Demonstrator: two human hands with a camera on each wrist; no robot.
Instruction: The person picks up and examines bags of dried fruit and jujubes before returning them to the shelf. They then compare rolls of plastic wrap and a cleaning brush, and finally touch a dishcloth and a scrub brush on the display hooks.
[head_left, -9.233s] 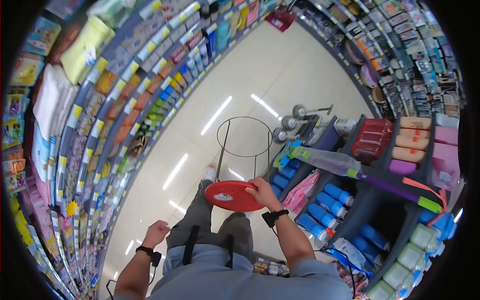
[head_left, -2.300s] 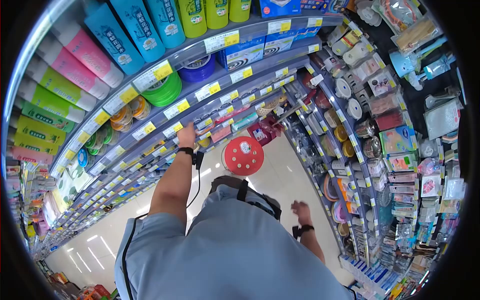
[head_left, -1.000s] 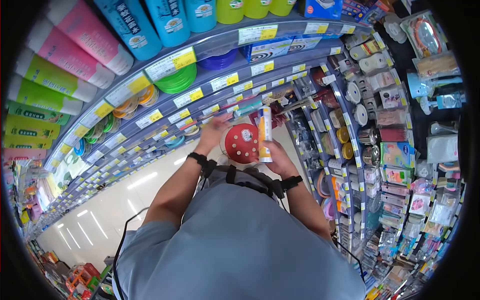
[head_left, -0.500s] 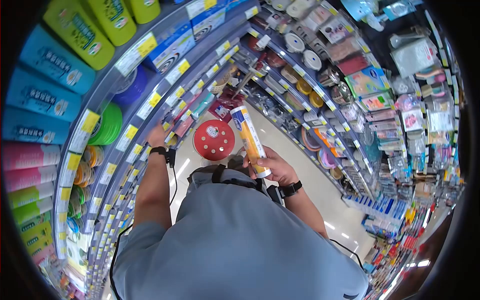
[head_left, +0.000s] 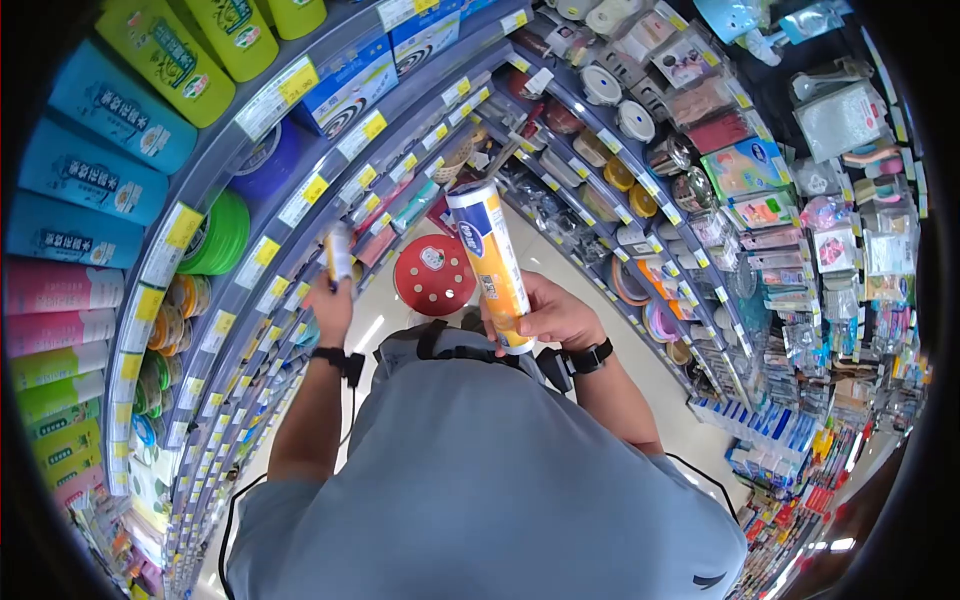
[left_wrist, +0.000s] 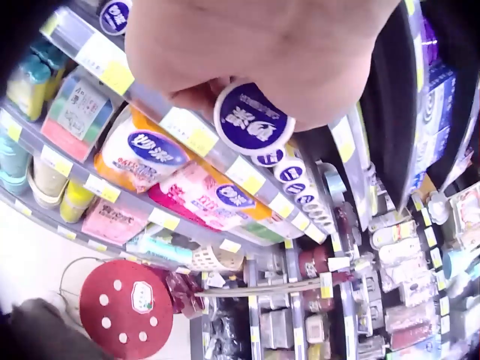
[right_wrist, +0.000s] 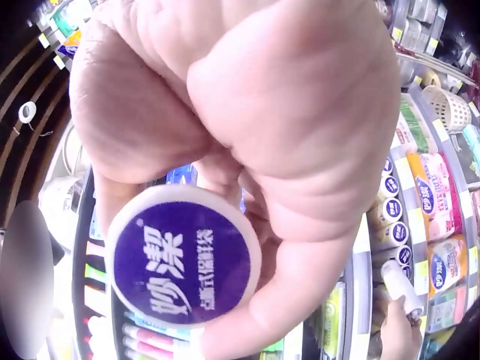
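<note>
My right hand point(head_left: 560, 315) grips a yellow, white and blue roll of food storage bags point(head_left: 490, 265) near its lower end, almost upright before my chest. In the right wrist view this roll's purple round end point(right_wrist: 184, 255) faces the camera, with thumb and fingers curled round the side. At the left shelf, my left hand point(head_left: 331, 305) holds another, slimmer-looking roll point(head_left: 338, 252), slightly blurred. Its purple and white end point(left_wrist: 253, 118) shows beneath the palm in the left wrist view. Several like rolls point(left_wrist: 291, 172) lie in a row on the shelf just beyond it.
A red stool point(head_left: 434, 275) with round holes stands on the floor ahead. Shelves with price tags point(head_left: 315, 188) curve along the left, holding bottles point(head_left: 90, 175) and green tubs point(head_left: 220, 235). Another shelf wall of hanging packets point(head_left: 740, 165) runs along the right.
Long before, my right hand held the red stool; later it was empty, then held a roll. Half a second ago my left hand reached into the shelf; now it holds a second roll.
</note>
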